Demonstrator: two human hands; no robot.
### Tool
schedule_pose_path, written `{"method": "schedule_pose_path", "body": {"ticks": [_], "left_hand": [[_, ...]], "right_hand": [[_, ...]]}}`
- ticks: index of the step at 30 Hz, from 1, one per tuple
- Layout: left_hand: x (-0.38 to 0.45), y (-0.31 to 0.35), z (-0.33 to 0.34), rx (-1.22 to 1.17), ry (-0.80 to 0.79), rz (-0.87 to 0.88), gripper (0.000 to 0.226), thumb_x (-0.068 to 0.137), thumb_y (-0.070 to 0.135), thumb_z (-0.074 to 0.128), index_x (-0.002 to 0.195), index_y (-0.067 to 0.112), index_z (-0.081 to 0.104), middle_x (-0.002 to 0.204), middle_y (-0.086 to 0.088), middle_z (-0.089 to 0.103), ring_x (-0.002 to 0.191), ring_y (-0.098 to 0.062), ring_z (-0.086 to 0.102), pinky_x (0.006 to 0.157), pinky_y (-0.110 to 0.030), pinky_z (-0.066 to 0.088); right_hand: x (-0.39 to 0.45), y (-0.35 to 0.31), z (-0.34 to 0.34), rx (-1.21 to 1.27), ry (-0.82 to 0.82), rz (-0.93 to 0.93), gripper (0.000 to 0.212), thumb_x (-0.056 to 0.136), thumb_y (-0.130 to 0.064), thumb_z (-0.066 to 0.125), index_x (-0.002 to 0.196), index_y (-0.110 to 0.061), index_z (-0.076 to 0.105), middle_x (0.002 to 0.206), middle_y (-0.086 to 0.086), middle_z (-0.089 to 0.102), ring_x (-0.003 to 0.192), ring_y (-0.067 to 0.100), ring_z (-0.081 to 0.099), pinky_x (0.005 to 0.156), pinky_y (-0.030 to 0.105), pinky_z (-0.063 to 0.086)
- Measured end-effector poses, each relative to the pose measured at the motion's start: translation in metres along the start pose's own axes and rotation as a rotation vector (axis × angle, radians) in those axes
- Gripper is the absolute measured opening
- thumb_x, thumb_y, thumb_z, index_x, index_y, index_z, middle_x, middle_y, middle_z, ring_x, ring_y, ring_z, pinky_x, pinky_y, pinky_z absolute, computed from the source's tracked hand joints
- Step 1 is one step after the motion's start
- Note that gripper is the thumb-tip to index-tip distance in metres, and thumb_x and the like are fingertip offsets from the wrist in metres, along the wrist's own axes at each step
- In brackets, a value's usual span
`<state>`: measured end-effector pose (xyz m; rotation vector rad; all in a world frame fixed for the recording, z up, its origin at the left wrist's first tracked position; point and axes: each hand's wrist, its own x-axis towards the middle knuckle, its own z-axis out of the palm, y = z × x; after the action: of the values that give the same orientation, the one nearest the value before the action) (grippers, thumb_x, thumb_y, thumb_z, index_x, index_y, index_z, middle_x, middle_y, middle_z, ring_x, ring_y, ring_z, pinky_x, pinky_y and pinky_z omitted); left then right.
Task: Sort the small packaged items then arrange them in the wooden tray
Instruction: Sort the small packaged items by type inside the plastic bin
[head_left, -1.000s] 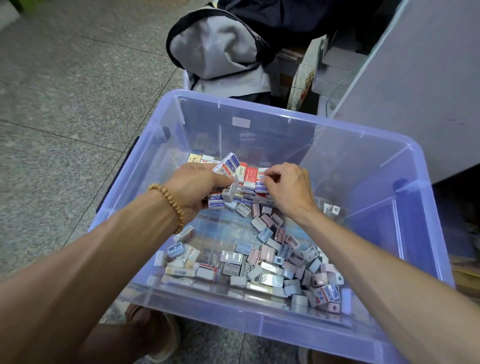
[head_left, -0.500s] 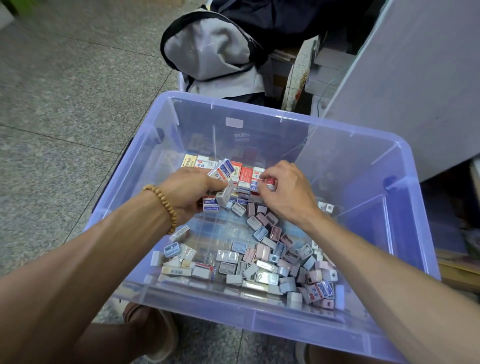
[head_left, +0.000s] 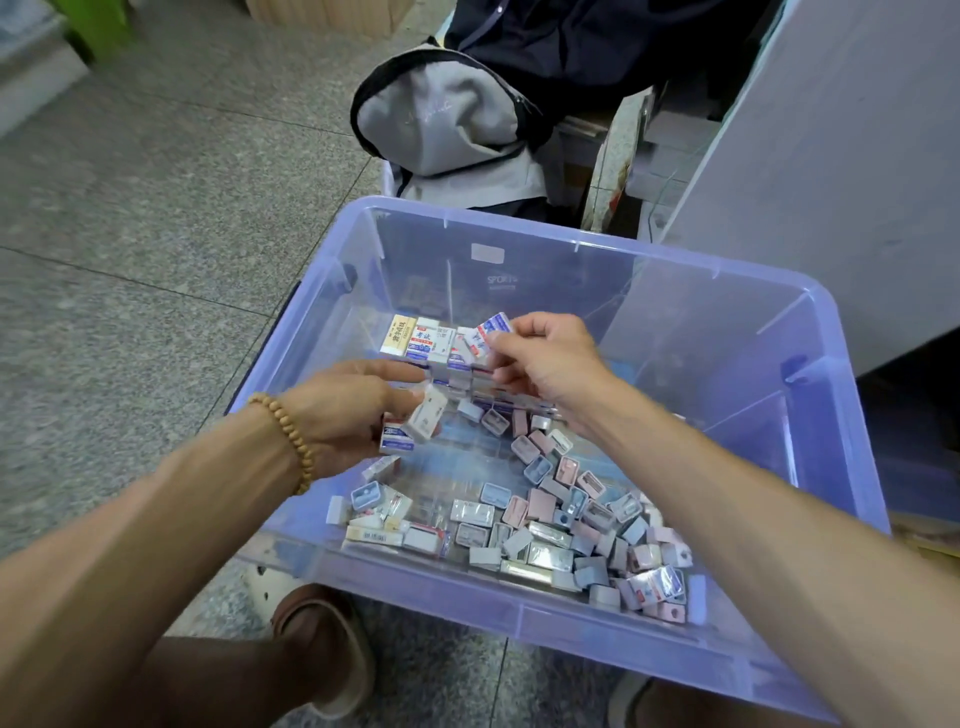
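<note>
A clear purple plastic bin (head_left: 810, 322) on the floor holds many small packaged items. Red, white and blue eraser packets (head_left: 415, 340) stand in a row at the bin's far side. Loose grey, pink and blue small boxes (head_left: 561, 525) are heaped at the near right. My left hand (head_left: 343, 415), with a bead bracelet at the wrist, grips a few small packets (head_left: 423, 418) above the bin's left part. My right hand (head_left: 545, 358) pinches a red, white and blue eraser packet (head_left: 488, 332) over the row. No wooden tray is in view.
A grey and black backpack (head_left: 452, 119) leans behind the bin. A pale cabinet panel (head_left: 831, 156) stands at the right. Speckled stone floor (head_left: 130, 234) spreads to the left. A brown shoe (head_left: 332, 644) is under the bin's near edge.
My right hand has lifted an eraser packet up off the row. My left hand has drawn back toward me with its packets. The camera has tilted, and the bin sits lower in view.
</note>
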<state>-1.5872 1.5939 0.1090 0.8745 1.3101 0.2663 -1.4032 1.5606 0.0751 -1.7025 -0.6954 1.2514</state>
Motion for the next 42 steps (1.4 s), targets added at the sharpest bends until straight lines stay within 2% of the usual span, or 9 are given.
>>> {"method": "schedule_pose_path", "body": {"ticks": [5,8,10,13,20,25,32,37,42], "left_hand": [[-0.013,-0.008,-0.014,-0.014,0.026,-0.016,0.027,0.094,-0.008,0.044,0.096,0.01,0.064,0.076,-0.013,0.067,0.061,-0.022,0.069,0.074,-0.039,0.048],[-0.019,-0.008,-0.014,-0.115,0.019,-0.056,0.018,0.095,0.006,0.048,0.092,0.008,0.066,0.076,-0.01,0.065,0.055,-0.019,0.068,0.066,-0.032,0.048],[-0.019,-0.007,-0.014,-0.103,0.015,-0.054,0.017,0.093,0.003,0.049,0.092,0.008,0.065,0.077,-0.01,0.065,0.058,-0.018,0.068,0.064,-0.03,0.049],[-0.019,-0.008,-0.014,-0.043,0.039,-0.018,0.023,0.091,-0.011,0.049,0.095,0.006,0.063,0.081,-0.014,0.066,0.068,-0.024,0.069,0.082,-0.041,0.052],[-0.011,-0.009,-0.014,0.023,0.064,-0.001,0.027,0.089,-0.012,0.055,0.112,0.0,0.063,0.099,-0.02,0.066,0.093,-0.03,0.06,0.104,-0.052,0.045],[-0.006,-0.009,-0.013,0.029,0.054,0.003,0.028,0.089,-0.008,0.058,0.114,0.004,0.062,0.093,-0.013,0.065,0.085,-0.022,0.059,0.075,-0.035,0.053],[-0.01,-0.006,-0.008,0.033,0.033,0.03,0.022,0.089,-0.008,0.058,0.095,0.014,0.061,0.077,-0.003,0.065,0.07,-0.015,0.059,0.053,-0.025,0.052],[-0.01,-0.004,-0.007,0.019,0.022,0.075,0.023,0.091,-0.009,0.054,0.107,0.006,0.062,0.088,-0.012,0.067,0.077,-0.02,0.061,0.076,-0.035,0.055],[-0.012,-0.007,-0.008,0.161,0.072,0.129,0.025,0.093,-0.013,0.049,0.104,0.006,0.059,0.102,-0.015,0.068,0.084,-0.019,0.065,0.067,-0.028,0.059]], "right_hand": [[0.031,-0.005,0.035,-0.137,-0.079,0.045,0.013,0.089,-0.009,0.07,0.079,-0.001,0.068,0.067,0.01,0.064,0.05,0.015,0.056,0.045,0.021,0.046],[0.052,-0.003,0.069,-0.219,-0.109,0.041,0.027,0.087,-0.006,0.069,0.061,-0.007,0.061,0.054,0.006,0.061,0.05,0.019,0.057,0.049,0.025,0.046],[0.066,-0.001,0.085,-0.242,-0.078,0.037,0.029,0.082,-0.004,0.07,0.055,-0.007,0.062,0.05,0.007,0.064,0.051,0.023,0.063,0.055,0.032,0.056],[0.078,0.003,0.095,-0.281,0.006,0.035,0.026,0.075,-0.002,0.071,0.05,-0.005,0.066,0.053,0.01,0.068,0.059,0.027,0.072,0.069,0.046,0.063],[0.051,-0.005,0.075,-0.22,-0.034,-0.042,0.021,0.087,-0.01,0.061,0.067,-0.012,0.067,0.067,0.007,0.07,0.053,0.016,0.065,0.059,0.031,0.057],[-0.004,-0.005,0.035,-0.089,-0.288,0.032,0.028,0.096,-0.029,0.062,0.078,-0.008,0.067,0.066,0.007,0.065,0.05,0.015,0.057,0.048,0.023,0.044],[-0.023,0.006,0.036,-0.008,-0.341,0.065,0.011,0.083,-0.003,0.078,0.081,-0.009,0.069,0.069,0.01,0.068,0.053,0.012,0.063,0.052,0.025,0.055],[-0.02,0.007,0.031,-0.004,-0.37,0.091,0.012,0.088,-0.008,0.073,0.077,-0.008,0.07,0.066,0.007,0.066,0.048,0.009,0.06,0.046,0.019,0.049],[0.014,-0.005,0.031,-0.02,-0.119,0.095,0.015,0.088,-0.01,0.073,0.076,-0.005,0.067,0.068,0.011,0.065,0.046,0.011,0.056,0.04,0.018,0.047]]}}
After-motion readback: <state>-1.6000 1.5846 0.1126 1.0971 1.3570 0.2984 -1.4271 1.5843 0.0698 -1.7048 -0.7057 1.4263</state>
